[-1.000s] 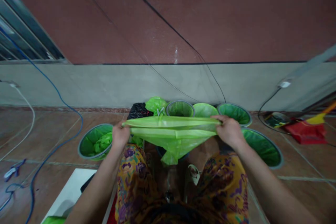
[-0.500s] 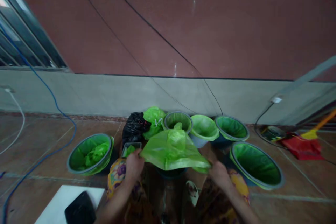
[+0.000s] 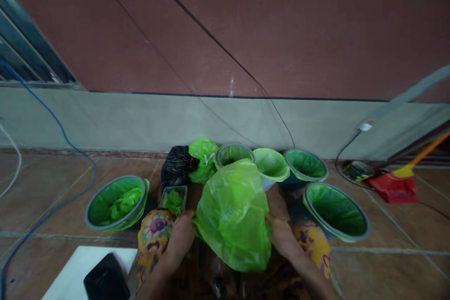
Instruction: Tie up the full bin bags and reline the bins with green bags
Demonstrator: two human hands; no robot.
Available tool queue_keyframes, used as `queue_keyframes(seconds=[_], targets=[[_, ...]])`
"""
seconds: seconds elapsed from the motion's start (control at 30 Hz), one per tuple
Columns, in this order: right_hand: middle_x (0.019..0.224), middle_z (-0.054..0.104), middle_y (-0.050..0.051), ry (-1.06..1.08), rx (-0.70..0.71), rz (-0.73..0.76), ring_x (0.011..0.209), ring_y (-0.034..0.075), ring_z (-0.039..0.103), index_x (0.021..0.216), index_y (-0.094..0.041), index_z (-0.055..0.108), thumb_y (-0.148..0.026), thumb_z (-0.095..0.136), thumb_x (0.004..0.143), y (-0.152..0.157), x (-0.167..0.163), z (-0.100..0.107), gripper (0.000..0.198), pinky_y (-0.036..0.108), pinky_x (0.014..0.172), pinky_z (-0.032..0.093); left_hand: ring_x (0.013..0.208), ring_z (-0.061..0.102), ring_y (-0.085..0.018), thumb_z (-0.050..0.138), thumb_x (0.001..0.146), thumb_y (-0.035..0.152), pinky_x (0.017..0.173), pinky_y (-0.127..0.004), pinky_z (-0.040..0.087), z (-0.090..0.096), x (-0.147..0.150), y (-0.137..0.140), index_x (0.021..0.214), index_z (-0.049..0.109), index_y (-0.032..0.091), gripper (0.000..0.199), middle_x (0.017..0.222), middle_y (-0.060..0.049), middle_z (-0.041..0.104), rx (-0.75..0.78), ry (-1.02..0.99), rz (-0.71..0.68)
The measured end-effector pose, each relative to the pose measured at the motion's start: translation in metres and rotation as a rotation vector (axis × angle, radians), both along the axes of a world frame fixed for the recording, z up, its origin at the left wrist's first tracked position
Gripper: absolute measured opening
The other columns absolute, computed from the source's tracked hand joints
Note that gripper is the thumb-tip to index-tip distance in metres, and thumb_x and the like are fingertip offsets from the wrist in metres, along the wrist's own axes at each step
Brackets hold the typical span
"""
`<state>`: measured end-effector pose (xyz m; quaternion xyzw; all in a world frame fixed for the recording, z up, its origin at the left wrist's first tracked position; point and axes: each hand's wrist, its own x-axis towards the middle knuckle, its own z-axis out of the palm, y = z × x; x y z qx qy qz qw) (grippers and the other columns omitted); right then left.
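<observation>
Over the patterned trousers (image 3: 154,236), I have the fingers of my left hand (image 3: 182,232) and right hand (image 3: 280,235) pinched on opposite sides of a billowed green bag (image 3: 234,215); beyond it, lined bins (image 3: 270,184) stand near the wall (image 3: 158,122).

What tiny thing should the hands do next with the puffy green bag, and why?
Perhaps lower the green plastic bag a little: the left hand and right hand hold its opposite sides, and its puffed-up middle blocks the view behind it.
</observation>
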<state>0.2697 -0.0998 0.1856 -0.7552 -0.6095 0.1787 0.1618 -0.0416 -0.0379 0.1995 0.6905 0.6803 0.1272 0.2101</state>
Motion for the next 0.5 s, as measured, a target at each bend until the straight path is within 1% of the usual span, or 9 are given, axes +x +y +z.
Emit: queue_keyframes(seconds=[0.03, 0.1, 0.17, 0.23, 0.3, 0.4, 0.47, 0.5], targets=[[0.072, 0.073, 0.008, -0.006, -0.016, 0.033, 0.07, 0.022, 0.069, 0.089, -0.019, 0.071, -0.008, 0.046, 0.071, 0.006, -0.003, 0.001, 0.033, 0.028, 0.067, 0.05, 0.089, 0.069, -0.018, 0.045, 0.069, -0.002, 0.083, -0.024, 0.048, 0.001, 0.003, 0.002, 0.091, 0.068, 0.017, 0.037, 0.09, -0.007, 0.073, -0.017, 0.028, 0.004], [0.087, 0.075, 0.01, -0.026, 0.024, 0.013, 0.084, 0.023, 0.07, 0.107, -0.018, 0.069, -0.01, 0.047, 0.074, 0.021, -0.001, 0.011, 0.04, 0.028, 0.076, 0.05, 0.097, 0.068, -0.019, 0.043, 0.073, 0.001, 0.086, -0.024, 0.047, 0.012, 0.004, 0.011, 0.104, 0.066, 0.017, 0.042, 0.101, -0.008, 0.073, -0.004, 0.073, 0.06], [0.097, 0.074, 0.009, -0.039, 0.059, -0.037, 0.095, 0.023, 0.068, 0.117, -0.017, 0.064, -0.007, 0.045, 0.073, 0.031, 0.007, 0.022, 0.049, 0.028, 0.084, 0.048, 0.098, 0.068, -0.021, 0.043, 0.078, 0.007, 0.084, -0.026, 0.048, 0.025, -0.002, 0.02, 0.113, 0.063, 0.017, 0.041, 0.1, -0.009, 0.073, -0.005, 0.112, 0.126], [0.101, 0.074, 0.009, -0.045, 0.034, -0.073, 0.099, 0.022, 0.067, 0.118, -0.018, 0.064, -0.004, 0.043, 0.07, 0.032, 0.017, 0.025, 0.054, 0.029, 0.088, 0.048, 0.096, 0.069, -0.023, 0.043, 0.083, 0.014, 0.081, -0.028, 0.049, 0.031, -0.009, 0.023, 0.115, 0.062, 0.017, 0.038, 0.096, -0.01, 0.074, -0.047, 0.166, 0.176], [0.102, 0.074, 0.01, -0.044, -0.032, -0.074, 0.099, 0.023, 0.067, 0.114, -0.018, 0.066, -0.005, 0.043, 0.071, 0.026, 0.022, 0.017, 0.051, 0.03, 0.087, 0.048, 0.096, 0.069, -0.025, 0.041, 0.085, 0.018, 0.08, -0.03, 0.049, 0.028, -0.013, 0.019, 0.117, 0.062, 0.017, 0.038, 0.095, -0.012, 0.074, -0.081, 0.219, 0.196], [0.098, 0.074, 0.011, -0.027, -0.149, -0.024, 0.098, 0.024, 0.067, 0.112, -0.018, 0.067, -0.01, 0.047, 0.075, 0.014, 0.019, 0.002, 0.043, 0.031, 0.086, 0.048, 0.098, 0.069, -0.025, 0.043, 0.084, 0.018, 0.081, -0.03, 0.048, 0.016, -0.009, 0.009, 0.118, 0.061, 0.017, 0.038, 0.096, -0.013, 0.074, -0.102, 0.254, 0.129], [0.099, 0.074, 0.01, 0.033, -0.235, 0.063, 0.099, 0.024, 0.067, 0.116, -0.019, 0.065, -0.014, 0.053, 0.074, 0.01, 0.015, -0.002, 0.043, 0.031, 0.087, 0.048, 0.098, 0.069, -0.025, 0.044, 0.081, 0.017, 0.081, -0.03, 0.049, 0.009, -0.003, 0.007, 0.115, 0.062, 0.018, 0.038, 0.097, -0.012, 0.074, -0.136, 0.261, 0.061], [0.101, 0.073, 0.009, 0.102, -0.288, 0.144, 0.099, 0.024, 0.066, 0.119, -0.02, 0.063, -0.017, 0.058, 0.072, 0.01, 0.014, -0.001, 0.047, 0.031, 0.087, 0.048, 0.099, 0.068, -0.025, 0.044, 0.08, 0.016, 0.081, -0.031, 0.049, 0.006, -0.001, 0.007, 0.113, 0.063, 0.018, 0.038, 0.098, -0.012, 0.074, -0.156, 0.267, 0.038]])
